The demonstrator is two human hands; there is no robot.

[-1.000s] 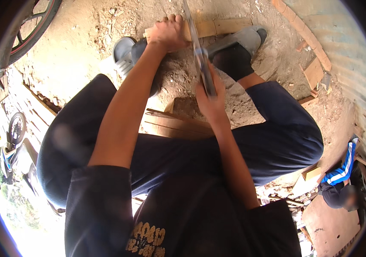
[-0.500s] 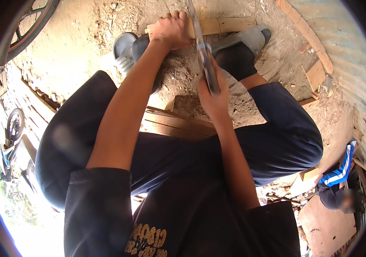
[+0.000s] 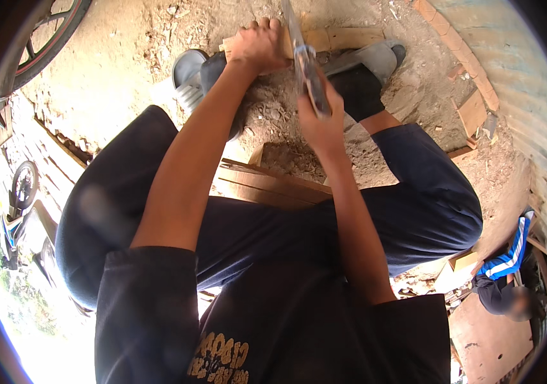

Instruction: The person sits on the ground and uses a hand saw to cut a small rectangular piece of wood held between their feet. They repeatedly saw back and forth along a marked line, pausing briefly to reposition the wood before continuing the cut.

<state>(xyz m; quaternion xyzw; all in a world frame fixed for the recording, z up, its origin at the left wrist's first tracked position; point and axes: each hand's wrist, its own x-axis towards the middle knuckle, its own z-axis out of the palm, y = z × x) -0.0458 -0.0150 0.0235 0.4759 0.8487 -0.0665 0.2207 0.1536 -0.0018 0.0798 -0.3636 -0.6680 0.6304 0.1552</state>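
Note:
My left hand (image 3: 259, 46) is closed over the left part of a narrow wooden plank (image 3: 350, 37), fingers curled round its far edge. The plank lies crosswise on the ground by my feet. My right hand (image 3: 322, 121) grips the handle of a handsaw (image 3: 312, 77). Its thin blade points away from me and crosses the plank just right of my left hand. Motion blurs the saw, and its teeth cannot be made out. Grey slides (image 3: 379, 61) are on my feet, the right one against the plank.
Beneath my legs is a slatted wooden piece (image 3: 273, 185). Wood offcuts (image 3: 472, 114) lie at right beside a corrugated metal wall (image 3: 529, 83). A wheel (image 3: 49, 38) stands at far left. Another person (image 3: 504, 281) is at the lower right near a board (image 3: 491, 333).
My right hand and the saw have moved a little away from me, the handle coming closer to the plank. My left hand keeps its place on the plank.

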